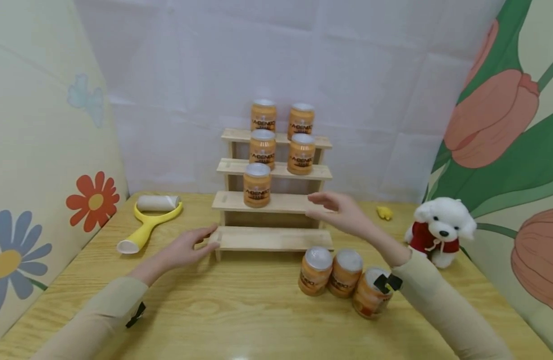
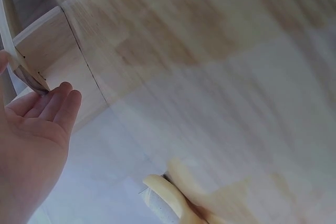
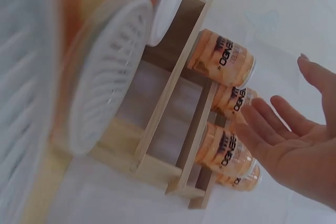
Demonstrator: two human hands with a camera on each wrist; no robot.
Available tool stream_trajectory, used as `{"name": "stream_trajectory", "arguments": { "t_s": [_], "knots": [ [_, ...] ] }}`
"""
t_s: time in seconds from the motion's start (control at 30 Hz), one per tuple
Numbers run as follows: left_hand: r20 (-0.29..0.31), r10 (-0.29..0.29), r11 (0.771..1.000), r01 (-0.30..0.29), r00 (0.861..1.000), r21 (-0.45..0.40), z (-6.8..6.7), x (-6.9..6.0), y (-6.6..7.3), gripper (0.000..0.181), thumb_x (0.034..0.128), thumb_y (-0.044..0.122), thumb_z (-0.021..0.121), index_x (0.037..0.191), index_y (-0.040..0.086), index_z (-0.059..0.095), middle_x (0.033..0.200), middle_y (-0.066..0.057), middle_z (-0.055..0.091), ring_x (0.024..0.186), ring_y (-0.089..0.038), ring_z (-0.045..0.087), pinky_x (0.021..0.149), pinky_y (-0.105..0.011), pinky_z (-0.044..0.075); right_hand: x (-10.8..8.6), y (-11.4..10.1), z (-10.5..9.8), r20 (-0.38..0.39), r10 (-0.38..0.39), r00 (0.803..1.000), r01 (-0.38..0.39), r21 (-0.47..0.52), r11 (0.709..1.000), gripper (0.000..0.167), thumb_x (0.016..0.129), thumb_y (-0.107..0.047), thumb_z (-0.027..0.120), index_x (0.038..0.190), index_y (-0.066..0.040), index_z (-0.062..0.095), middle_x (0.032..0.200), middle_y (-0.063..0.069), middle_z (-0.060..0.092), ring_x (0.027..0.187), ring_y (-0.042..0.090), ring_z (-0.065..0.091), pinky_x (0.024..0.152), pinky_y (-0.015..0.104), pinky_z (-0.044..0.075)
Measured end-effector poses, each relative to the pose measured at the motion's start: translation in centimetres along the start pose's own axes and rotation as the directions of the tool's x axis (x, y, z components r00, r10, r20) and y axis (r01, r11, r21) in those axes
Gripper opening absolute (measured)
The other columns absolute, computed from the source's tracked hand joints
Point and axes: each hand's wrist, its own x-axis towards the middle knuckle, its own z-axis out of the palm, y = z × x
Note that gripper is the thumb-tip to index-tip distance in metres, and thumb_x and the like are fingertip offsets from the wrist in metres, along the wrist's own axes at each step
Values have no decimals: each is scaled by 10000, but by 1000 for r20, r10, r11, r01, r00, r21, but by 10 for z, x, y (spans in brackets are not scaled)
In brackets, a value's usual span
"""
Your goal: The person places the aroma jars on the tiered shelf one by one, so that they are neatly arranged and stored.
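Note:
A four-step wooden rack (image 1: 271, 239) holds orange cans: two on the top step, two on the second, and one can (image 1: 257, 185) at the left of the third. The lowest step is bare. My left hand (image 1: 181, 250) touches the rack's lower left end; in the left wrist view the left hand (image 2: 42, 129) has its fingertips at the wood's edge. Holding nothing, my right hand (image 1: 344, 215) is at the right end of the third step, fingers extended. The right wrist view shows the right hand (image 3: 294, 140) open. Three cans (image 1: 315, 271) stand front right, below the right forearm.
A yellow-handled roller (image 1: 145, 227) lies at the left on the wooden table (image 1: 222, 320). To the right are a small yellow object (image 1: 385, 213) and a white plush dog (image 1: 443, 230) in a red top. A white cloth (image 1: 190, 100) hangs behind the rack, with flower-patterned panels at both sides.

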Motion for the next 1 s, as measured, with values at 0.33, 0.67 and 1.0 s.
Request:
{"name": "stream_trajectory", "arguments": {
  "t_s": [0.33,0.67,1.0],
  "knots": [
    [-1,-20,1000,20,1000,5,-1,3,1,617,968,336,521,1399,-79,369,1370,-296,442,1195,-437,499,968,-512,464,-45,16,-24,28,-10,1000,12,-71,997,422,902,-217,642,1281,-52,559,1303,126,568,1221,278,521,1063,443,405],
    [-10,-16,1000,17,1000,7,1,3,-3,619,964,324,532,1400,-82,365,1374,-295,438,1194,-438,500,968,-514,463,-88,51,-31,104,17,994,-10,-75,997,427,909,-234,631,1308,-113,541,1306,88,573,1210,259,533,1017,420,445],
    [-5,-23,1000,23,1000,9,4,1,-5,618,967,332,524,1406,-71,361,1373,-292,441,1198,-436,496,963,-514,468,-119,71,-37,124,119,985,-115,-39,993,484,898,-245,645,1342,-120,497,1331,122,538,1185,321,540,964,366,492]
  ]
}}
